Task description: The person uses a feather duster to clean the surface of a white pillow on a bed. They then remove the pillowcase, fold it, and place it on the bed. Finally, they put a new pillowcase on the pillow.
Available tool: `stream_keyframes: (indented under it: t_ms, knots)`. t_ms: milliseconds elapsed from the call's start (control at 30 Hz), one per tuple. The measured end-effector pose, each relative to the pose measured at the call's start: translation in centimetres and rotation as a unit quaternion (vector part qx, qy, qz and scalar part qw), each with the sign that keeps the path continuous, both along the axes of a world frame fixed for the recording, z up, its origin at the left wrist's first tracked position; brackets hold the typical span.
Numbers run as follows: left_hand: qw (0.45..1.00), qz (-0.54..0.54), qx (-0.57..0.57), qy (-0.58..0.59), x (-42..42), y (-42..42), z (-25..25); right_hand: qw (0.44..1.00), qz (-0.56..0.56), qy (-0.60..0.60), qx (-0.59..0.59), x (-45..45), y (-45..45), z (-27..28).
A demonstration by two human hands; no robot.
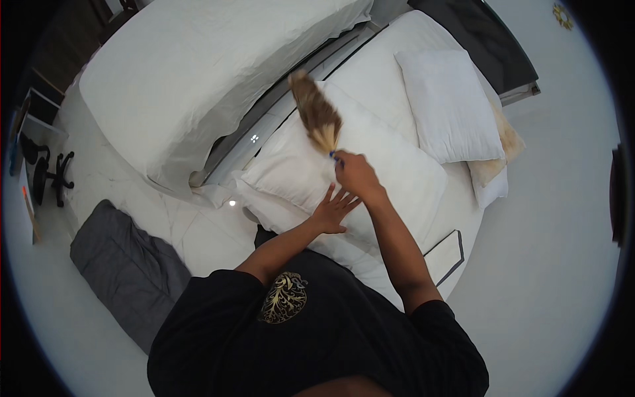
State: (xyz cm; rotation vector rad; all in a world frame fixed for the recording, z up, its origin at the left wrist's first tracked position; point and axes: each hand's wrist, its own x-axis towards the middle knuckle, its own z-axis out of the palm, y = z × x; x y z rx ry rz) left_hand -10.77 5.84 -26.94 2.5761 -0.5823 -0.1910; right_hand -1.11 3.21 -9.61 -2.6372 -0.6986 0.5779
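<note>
My right hand (358,174) grips the blue handle of a brown and tan duster or hand broom (317,111), whose bristled head points up and away over a white pillow (287,171). The duster's head looks blurred. Just left of that hand, my left hand (337,211) lies with fingers spread on white bedding (397,168). Further right on the same bed are a white pillow (449,106) and, partly under it, a pillow with yellowish stains (491,164).
A second bed with a white sheet (188,74) stands across a narrow gap. A grey folded comforter (129,268) lies at the lower left, near an office chair base (59,178). A dark headboard (481,44) is at the upper right. A dark-edged white item (446,253) lies at the bed's near right.
</note>
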Motion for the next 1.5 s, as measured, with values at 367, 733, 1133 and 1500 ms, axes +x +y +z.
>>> stream_keyframes:
  t_ms: [367, 733, 1133, 1500]
  knots:
    - [0.975, 0.085, -0.148, -0.146, 1.0, -0.9, -0.8, 0.906, -0.005, 0.366, 0.215, -9.1, -8.1, 1.6]
    - [0.974, 0.127, -0.11, -0.153, 6.7, -7.6, 8.7, 0.291, -0.711, 0.03, 0.639, -18.2, -22.7, -8.0]
    - [0.984, 0.07, 0.095, -0.134, 4.5, -7.3, -0.3, 0.494, -0.585, 0.179, 0.618, -7.8, -30.1, -7.3]
    - [0.982, 0.115, 0.09, -0.121, 4.4, -7.3, 1.2, 0.612, -0.582, 0.108, 0.525, -9.7, -26.4, -10.1]
